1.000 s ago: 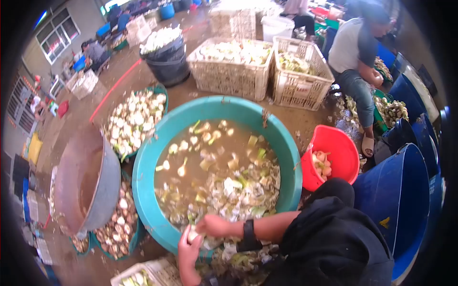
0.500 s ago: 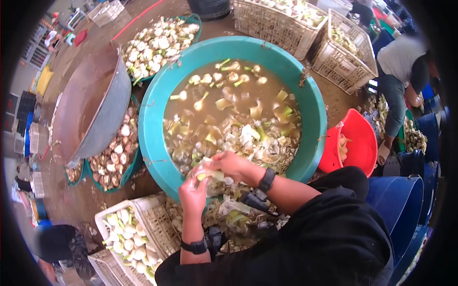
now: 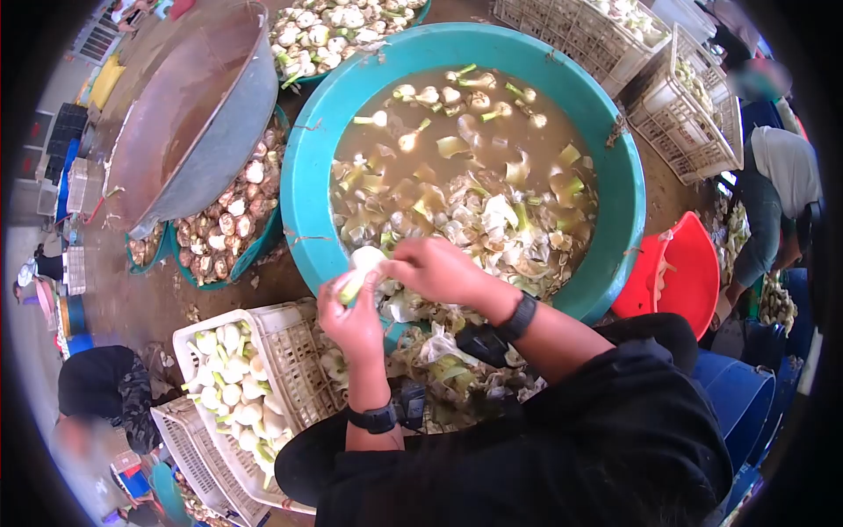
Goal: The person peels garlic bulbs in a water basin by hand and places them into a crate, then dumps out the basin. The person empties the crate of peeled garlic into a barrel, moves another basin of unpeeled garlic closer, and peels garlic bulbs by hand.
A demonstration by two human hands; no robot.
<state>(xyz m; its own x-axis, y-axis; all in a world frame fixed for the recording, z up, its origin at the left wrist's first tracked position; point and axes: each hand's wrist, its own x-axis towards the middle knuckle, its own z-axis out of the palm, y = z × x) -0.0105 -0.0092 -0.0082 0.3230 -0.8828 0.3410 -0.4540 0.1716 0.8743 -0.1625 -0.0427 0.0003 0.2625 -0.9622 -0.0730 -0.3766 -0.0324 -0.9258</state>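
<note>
A white garlic bulb with a short green stem is held above the near rim of the teal tub. My left hand is closed around its stem end. From the other side my right hand pinches at the bulb's edge, fingers bent together; whether a bit of skin is between them is hidden. Brown water fills the tub, with unpeeled garlic bulbs floating at the far side. Loose garlic skins pile up in the nearer part, and more peelings lie below my wrists.
A white crate of cleaned bulbs stands at the lower left. A tilted metal basin leans over a basket of brownish bulbs. At right are a red bucket and blue barrels. Other people work at both sides.
The view has shifted, so the tub sits higher and further right. Both hands have turned the garlic bulb, and its white, smooth side now shows; the pale skin around it is no longer visible.
</note>
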